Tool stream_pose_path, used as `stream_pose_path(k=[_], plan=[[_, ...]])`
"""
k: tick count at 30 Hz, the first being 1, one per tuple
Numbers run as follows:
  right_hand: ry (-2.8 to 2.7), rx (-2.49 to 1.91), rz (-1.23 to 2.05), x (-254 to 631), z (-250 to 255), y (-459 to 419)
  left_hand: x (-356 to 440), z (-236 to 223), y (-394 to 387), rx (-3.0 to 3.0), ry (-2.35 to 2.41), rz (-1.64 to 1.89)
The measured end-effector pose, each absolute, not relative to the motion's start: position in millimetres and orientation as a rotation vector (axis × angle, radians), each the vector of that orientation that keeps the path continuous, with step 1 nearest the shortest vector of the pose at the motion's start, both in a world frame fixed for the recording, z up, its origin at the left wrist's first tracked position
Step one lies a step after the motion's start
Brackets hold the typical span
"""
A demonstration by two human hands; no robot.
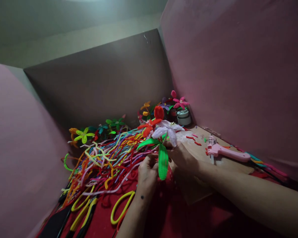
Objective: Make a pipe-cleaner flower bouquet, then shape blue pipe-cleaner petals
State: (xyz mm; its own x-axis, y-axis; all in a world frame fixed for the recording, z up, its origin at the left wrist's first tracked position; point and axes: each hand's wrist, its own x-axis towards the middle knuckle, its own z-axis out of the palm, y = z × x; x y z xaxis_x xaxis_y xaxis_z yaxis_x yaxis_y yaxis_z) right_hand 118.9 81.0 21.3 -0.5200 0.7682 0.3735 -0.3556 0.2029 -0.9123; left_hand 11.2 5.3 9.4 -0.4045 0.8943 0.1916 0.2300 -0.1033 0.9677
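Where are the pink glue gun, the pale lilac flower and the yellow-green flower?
Pink glue gun [227,153], head view: on its handle.
Pale lilac flower [167,130], head view: on its petals, near the middle.
Yellow-green flower [84,136], head view: on its center.

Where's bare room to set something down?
Two patches: the brown board between the right hand and pink glue gun, with red snippets beyond, and, dimly lit, the red cloth between left forearm and right forearm. Crowded: left side, under the fuzzy stems and yellow-handled tools; back wall, lined with flowers.
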Motion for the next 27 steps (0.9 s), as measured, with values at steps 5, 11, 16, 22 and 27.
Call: stream_pose_path(k=[5, 11, 16, 22, 27], plan=[[-1.539, -0.493, 1.484, 118, 17, 86, 11, 16, 3, 1.122, 1.636, 1.533], [-1.510, -0.505, 1.466, 115, 11, 91, 3, 25, -1, 0.968, 1.646, 1.606], [-1.394, -0.546, 1.394, 117, 15, 91, 11, 27, -5, 1.145, 1.602, 1.557], [-1.411, -0.555, 1.441, 116, 14, 90, 23, 36, -4, 1.154, 1.541, 1.734], [-1.501, -0.538, 1.380, 113, 5, 94, 26, 56, 8, 1.181, 1.521, 1.746]])
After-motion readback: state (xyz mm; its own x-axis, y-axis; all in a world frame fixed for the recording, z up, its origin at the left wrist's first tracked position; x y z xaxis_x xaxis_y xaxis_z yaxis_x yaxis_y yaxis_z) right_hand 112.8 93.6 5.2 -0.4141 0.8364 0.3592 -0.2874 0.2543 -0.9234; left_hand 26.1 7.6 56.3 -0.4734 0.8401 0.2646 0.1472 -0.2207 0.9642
